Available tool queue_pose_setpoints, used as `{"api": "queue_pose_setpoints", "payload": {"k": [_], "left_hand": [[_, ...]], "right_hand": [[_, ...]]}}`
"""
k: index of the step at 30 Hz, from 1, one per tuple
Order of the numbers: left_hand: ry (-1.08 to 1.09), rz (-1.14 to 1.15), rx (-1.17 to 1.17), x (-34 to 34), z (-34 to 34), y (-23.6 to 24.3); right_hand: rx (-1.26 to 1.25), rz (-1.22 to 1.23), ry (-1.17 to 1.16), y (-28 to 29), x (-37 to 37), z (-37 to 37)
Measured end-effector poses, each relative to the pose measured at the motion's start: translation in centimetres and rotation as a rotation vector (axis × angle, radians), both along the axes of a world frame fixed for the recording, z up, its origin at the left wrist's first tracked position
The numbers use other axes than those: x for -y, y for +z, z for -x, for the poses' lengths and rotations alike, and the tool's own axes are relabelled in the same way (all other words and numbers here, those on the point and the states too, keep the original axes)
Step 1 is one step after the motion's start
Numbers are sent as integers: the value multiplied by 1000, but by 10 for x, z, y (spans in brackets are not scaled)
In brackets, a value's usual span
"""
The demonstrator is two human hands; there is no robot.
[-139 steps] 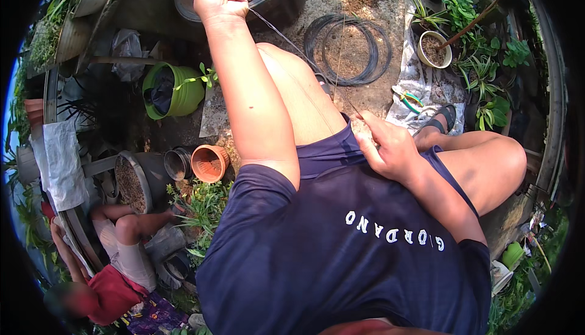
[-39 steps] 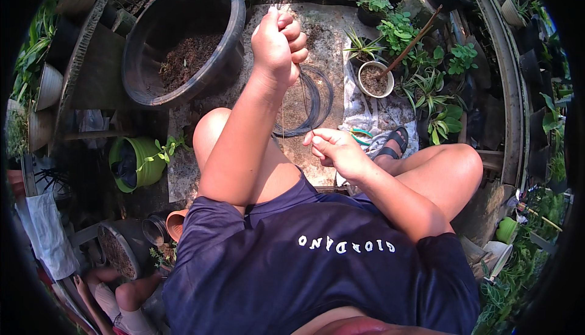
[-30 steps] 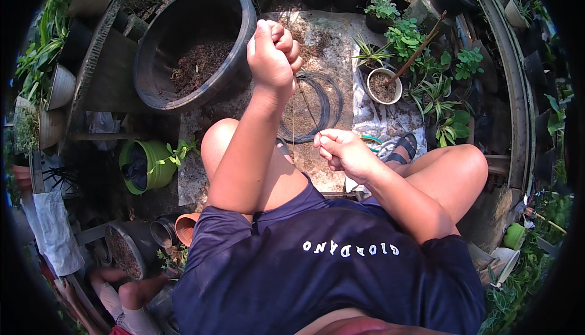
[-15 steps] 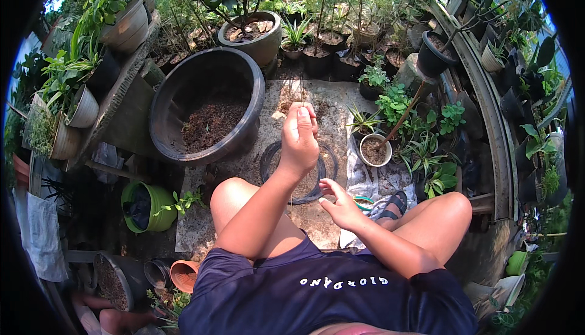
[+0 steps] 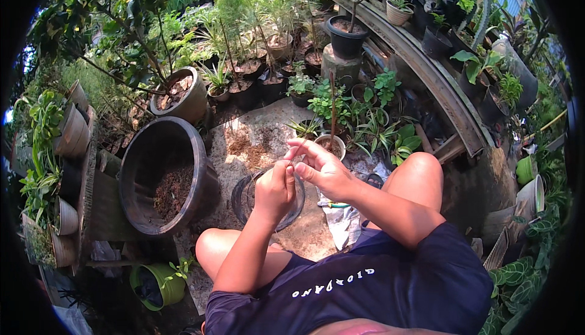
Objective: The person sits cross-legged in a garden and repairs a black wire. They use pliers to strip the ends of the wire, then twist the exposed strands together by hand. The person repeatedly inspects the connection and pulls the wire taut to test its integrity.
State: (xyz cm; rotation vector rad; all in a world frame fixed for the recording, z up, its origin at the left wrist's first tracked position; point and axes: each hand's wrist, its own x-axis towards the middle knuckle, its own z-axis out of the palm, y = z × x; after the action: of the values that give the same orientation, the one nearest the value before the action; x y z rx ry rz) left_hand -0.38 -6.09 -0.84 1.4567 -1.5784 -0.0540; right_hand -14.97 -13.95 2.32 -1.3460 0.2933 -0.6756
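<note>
My left hand is closed in a pinch over the coil of dark wire that lies on the ground mat. A thin wire rises from its fingertips, hard to make out against the ground. My right hand meets the left from the right side, its thumb and bent fingers closed about the same wire. Under the right forearm, a tool with green handles lies on a white sheet.
To the left stands a big black tub with brown soil inside. A lime-green pot is nearer, below it. A small white pot with a stick stands past my right hand. Potted plants and a curved metal rail border the far right.
My view has swung to the right. My right hand has come up from near my right knee to the left hand and closed on the wire. The left hand keeps its pinch.
</note>
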Motion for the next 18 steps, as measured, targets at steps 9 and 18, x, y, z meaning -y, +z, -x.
{"api": "queue_pose_setpoints", "payload": {"k": [9, 18], "left_hand": [[-135, -399, -331, 10, 24, -7], [-783, -682, -623, -11, -8, 1]], "right_hand": [[22, -347, -190, 26, 86, 41], [348, -518, -81, 33, 167, 99]]}}
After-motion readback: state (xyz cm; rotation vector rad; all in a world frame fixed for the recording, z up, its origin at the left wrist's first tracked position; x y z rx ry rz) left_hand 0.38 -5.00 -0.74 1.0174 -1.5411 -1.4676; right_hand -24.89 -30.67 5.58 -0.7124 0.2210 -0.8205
